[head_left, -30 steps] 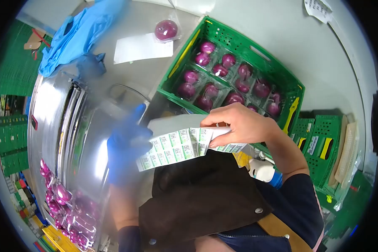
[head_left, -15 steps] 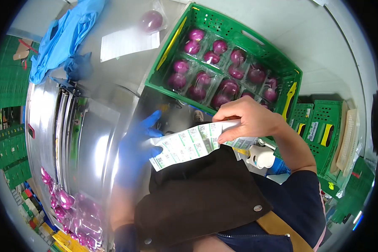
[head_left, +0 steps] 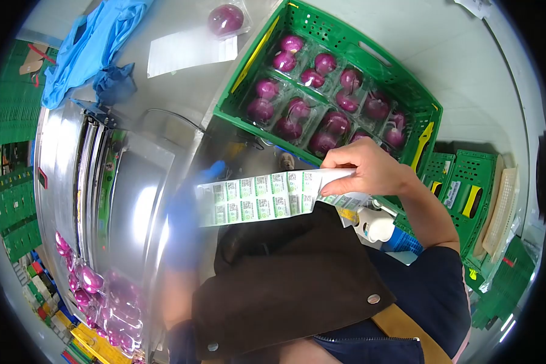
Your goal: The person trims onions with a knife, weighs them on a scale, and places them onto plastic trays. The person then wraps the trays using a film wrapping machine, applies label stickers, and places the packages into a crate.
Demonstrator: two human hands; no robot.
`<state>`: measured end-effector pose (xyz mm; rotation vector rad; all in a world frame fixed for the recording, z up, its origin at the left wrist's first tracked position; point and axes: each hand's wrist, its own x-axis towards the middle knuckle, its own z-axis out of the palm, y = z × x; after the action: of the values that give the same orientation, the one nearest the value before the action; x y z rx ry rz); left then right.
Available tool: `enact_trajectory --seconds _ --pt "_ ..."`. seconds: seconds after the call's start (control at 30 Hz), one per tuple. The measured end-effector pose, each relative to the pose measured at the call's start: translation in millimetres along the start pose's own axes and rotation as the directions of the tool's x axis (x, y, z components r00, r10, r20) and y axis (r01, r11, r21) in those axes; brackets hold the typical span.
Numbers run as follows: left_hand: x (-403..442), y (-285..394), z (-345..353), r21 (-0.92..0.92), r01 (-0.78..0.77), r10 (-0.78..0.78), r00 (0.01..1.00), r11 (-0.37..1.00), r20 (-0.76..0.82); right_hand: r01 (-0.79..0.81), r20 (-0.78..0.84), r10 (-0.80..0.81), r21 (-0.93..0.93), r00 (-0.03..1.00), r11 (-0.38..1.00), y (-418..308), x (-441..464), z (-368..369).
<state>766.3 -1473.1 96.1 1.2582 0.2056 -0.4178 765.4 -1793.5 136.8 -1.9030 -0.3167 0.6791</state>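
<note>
The right hand [head_left: 370, 171] pinches the QR-label strip [head_left: 258, 198], probably to steady it. At nine o'clock, left hand [head_left: 182, 221] blurs; its fingers I cannot tell

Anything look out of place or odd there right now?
Two things: the left hand wears a blue glove while the right hand is bare; a lone round purple onion in clear plastic lies on the grey counter outside the green plastic crate.
</note>
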Motion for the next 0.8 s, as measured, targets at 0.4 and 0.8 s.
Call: enact_trajectory --seconds 0.4,0.8 --pt "1 -18 -35 0.457 -0.133 0.155 0.988 0.879 -0.011 -0.003 0.018 0.004 -0.015 1.0 1.0 8 2 3" --pt "-17 -22 -6 0.632 -0.184 0.348 0.926 0.753 -0.145 0.022 0.15 -0.021 -0.003 0.989 1.0 36 -10 1"
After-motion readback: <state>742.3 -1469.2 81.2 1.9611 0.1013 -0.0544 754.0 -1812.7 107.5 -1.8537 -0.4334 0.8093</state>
